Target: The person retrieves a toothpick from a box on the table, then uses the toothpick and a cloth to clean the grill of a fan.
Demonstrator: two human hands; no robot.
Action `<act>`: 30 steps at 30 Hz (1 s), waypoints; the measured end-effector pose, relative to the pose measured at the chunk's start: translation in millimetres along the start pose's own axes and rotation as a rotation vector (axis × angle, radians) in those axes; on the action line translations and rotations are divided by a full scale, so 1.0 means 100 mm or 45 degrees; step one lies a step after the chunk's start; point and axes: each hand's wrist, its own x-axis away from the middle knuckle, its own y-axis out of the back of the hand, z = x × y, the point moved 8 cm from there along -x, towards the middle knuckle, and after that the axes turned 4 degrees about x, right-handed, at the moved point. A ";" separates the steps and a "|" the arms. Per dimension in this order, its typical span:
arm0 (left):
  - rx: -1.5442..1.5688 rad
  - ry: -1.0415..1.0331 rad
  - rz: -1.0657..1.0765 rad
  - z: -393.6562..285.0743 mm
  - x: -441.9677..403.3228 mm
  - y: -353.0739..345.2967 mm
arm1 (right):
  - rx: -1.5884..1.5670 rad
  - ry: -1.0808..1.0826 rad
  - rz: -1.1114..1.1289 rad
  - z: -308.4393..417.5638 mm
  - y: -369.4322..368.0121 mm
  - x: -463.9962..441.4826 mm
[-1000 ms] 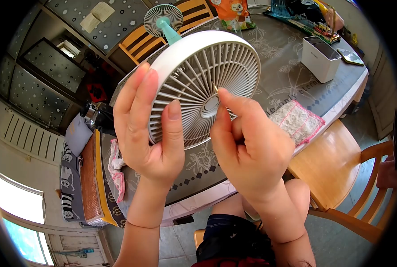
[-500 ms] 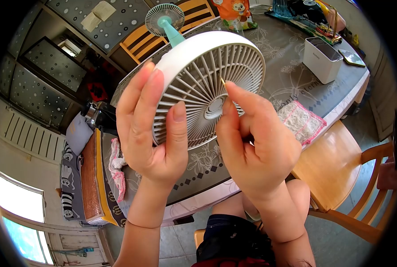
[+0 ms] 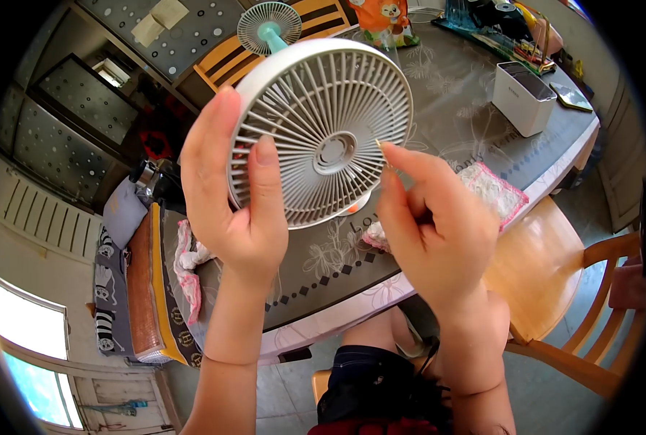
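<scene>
My left hand (image 3: 239,188) grips the left rim of a white fan (image 3: 335,154), fingers behind and thumb over the front. The fan's round grille of thin radial spokes faces me, tilted, above the table. My right hand (image 3: 439,217) is closed, with thumb and forefinger pinching a thin, pale stick like a toothpick (image 3: 379,146). Its tip is by the grille's lower right edge; I cannot tell whether it touches the spokes. The rest of the stick is hidden by the fingers.
On the patterned table (image 3: 323,279) lie pink-edged cloths (image 3: 491,192). A white box (image 3: 522,100) and a phone (image 3: 571,96) are at the right. Behind stands a mint-green fan (image 3: 270,30) near an orange bag (image 3: 383,22). A wooden chair (image 3: 536,272) stands right.
The fan has shifted left and turned its grille more toward me. My right hand has moved right and down, taking the stick from near the grille's centre toward its right edge.
</scene>
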 end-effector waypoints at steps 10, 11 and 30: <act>0.181 -0.022 -0.010 0.05 0.06 0.03 | 0.240 -0.342 0.833 -0.70 -0.17 0.48; 0.196 -0.029 -0.011 0.05 0.06 0.02 | 0.272 -0.387 0.913 -0.74 -0.18 0.52; 0.181 0.033 -0.056 -0.01 0.08 -0.02 | -0.112 -0.262 0.067 -0.30 -0.10 0.20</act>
